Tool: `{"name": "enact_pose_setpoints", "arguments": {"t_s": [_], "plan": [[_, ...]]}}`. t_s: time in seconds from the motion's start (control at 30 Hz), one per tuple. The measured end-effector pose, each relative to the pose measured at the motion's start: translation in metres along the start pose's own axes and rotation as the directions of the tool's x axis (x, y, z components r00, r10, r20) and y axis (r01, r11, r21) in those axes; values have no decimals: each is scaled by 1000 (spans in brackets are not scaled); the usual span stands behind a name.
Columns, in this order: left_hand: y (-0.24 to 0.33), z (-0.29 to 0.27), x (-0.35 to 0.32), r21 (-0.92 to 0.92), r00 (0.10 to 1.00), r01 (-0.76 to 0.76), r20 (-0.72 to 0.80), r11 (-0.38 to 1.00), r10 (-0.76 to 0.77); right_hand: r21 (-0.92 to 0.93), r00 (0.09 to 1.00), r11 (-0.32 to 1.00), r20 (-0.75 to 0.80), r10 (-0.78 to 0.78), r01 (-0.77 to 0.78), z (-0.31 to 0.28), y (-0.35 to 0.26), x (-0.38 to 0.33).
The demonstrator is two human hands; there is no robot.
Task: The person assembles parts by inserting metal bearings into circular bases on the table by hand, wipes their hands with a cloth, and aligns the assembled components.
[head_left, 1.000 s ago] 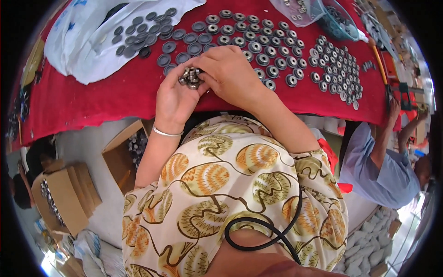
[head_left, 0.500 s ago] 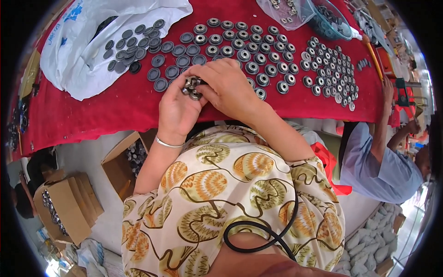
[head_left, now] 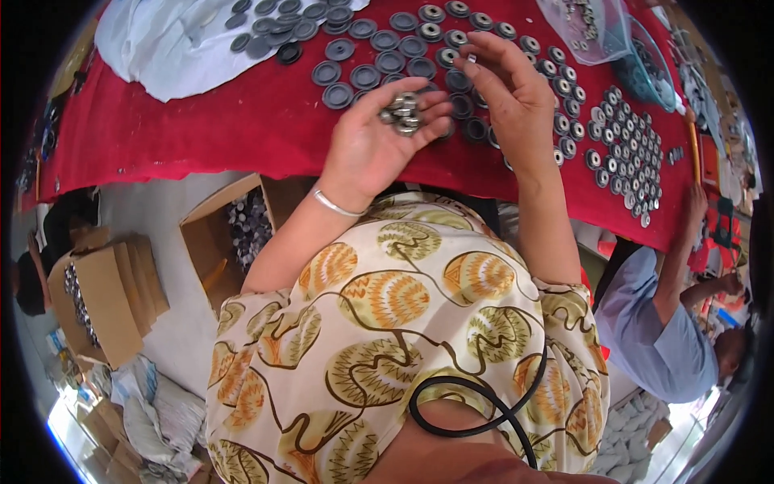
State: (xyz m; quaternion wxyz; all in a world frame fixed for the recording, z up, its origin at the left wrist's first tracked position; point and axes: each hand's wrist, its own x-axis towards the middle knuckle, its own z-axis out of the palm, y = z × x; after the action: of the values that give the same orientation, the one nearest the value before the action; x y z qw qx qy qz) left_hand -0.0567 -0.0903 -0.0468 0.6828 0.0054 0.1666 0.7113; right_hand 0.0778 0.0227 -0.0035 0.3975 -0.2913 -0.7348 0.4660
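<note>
My left hand [head_left: 367, 141] is palm up and cupped round a small heap of shiny metal rings [head_left: 402, 114], which look like small bearings. Above the red cloth, my right hand [head_left: 516, 101] pinches one small metal piece [head_left: 472, 59] between thumb and forefinger. Below that pinch lie rows of round grey discs. Those on the left are plain grey discs [head_left: 390, 62]; others farther right are discs with a metal ring in the middle [head_left: 456, 39]. Part of the rows is hidden behind my hands.
A white plastic sack [head_left: 169, 56] with loose grey discs lies at far left. Smaller ringed discs [head_left: 625, 157] cluster at right. Beyond them are a clear bag [head_left: 584, 28] and a teal basket [head_left: 645, 68]. A co-worker in blue [head_left: 657, 323] sits right; cardboard boxes [head_left: 113, 298] stand left.
My hands have separated: the right has lifted away to the right with a small metal piece, while the left still cups the rest. The view has shifted, moving the table left-to-right and upward.
</note>
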Motion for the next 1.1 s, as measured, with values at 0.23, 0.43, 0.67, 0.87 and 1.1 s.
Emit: {"name": "enact_pose_setpoints", "arguments": {"t_s": [0.23,0.43,0.67,0.87,1.1], "plan": [[20,-10,6,50,946,-132,306,990,110,-556,988,818,67,-136,150,-14,0,8],[44,-18,1,14,949,-161,276,987,151,-635,935,693,309,-177,341,-9,6,0],[62,-32,-10,5,914,-219,350,976,203,-659,891,605,384,-242,448,-5,10,2],[61,-34,-14,-83,941,-152,293,985,170,-678,921,638,361,-144,365,-6,6,1],[60,-33,-17,-89,935,-152,311,984,172,-736,912,564,402,-81,374,-5,-1,1]]}}
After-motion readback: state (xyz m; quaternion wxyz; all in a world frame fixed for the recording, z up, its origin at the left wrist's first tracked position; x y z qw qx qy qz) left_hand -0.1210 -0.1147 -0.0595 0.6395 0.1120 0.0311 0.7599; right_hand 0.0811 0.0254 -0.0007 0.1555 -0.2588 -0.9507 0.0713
